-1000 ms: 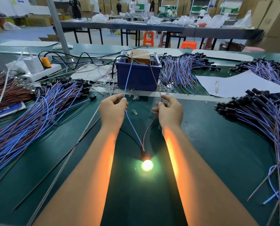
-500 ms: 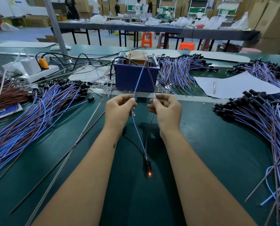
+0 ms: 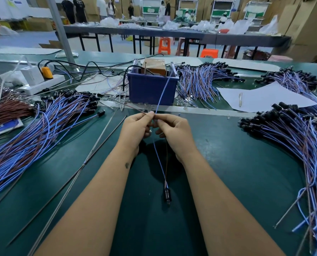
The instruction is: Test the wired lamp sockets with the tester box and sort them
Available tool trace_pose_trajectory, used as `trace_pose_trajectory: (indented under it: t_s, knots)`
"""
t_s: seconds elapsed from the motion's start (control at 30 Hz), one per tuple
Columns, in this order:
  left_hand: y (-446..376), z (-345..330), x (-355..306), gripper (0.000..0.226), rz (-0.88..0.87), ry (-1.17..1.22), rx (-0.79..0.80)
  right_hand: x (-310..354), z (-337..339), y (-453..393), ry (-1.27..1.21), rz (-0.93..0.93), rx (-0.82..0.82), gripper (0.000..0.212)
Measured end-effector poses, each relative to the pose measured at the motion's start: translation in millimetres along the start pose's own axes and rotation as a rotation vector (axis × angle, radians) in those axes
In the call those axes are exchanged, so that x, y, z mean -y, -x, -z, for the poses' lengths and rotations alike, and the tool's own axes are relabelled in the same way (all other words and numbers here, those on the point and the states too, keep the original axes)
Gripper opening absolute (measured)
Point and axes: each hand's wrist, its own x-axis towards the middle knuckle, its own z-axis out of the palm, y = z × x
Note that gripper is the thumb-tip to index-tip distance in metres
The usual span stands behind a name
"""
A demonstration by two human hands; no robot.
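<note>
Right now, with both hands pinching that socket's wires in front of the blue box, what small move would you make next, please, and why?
Probably carry the socket aside to a sorted pile: its bulb is dark, and the left hand and right hand pinch its wires together, away from the tester box.

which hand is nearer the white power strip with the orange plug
Left. The left hand lies on the same side of the table as the white power strip with the orange plug, at far left; the right hand is one hand further right.

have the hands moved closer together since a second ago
Yes. The left hand and right hand were apart, each holding a wire toward the blue tester box; now they meet at the table's middle seam, fingers touching.
</note>
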Motion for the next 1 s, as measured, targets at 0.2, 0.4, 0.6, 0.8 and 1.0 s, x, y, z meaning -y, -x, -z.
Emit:
trace_pose_trajectory:
  t_s: [0.2,0.4,0.6,0.8,1.0]
  knots:
    - [-1.8,3.2,-4.0,0.021,0.083,0.134,0.027,1.8,0.9,2.0,-0.020,-0.009,0.057,0.028]
    - [-7.2,3.0,-7.5,0.024,0.156,0.427,-0.045,1.1,6.8,0.3,-0.054,-0.119,0.063,0.032]
    - [-10.1,7.5,-8.9,0.027,0.170,0.575,-0.096,0.4,0.9,2.2,0.028,0.011,0.268,0.069]
    - [-10.8,9.0,-5.6,0.022,0.134,0.442,-0.176,2.8,3.6,2.5,-0.222,-0.011,0.170,0.020]
    - [-8.7,12.8,-4.8,0.017,0.044,0.495,-0.240,6.0,6.3,0.1,-0.537,-0.024,0.039,0.020]
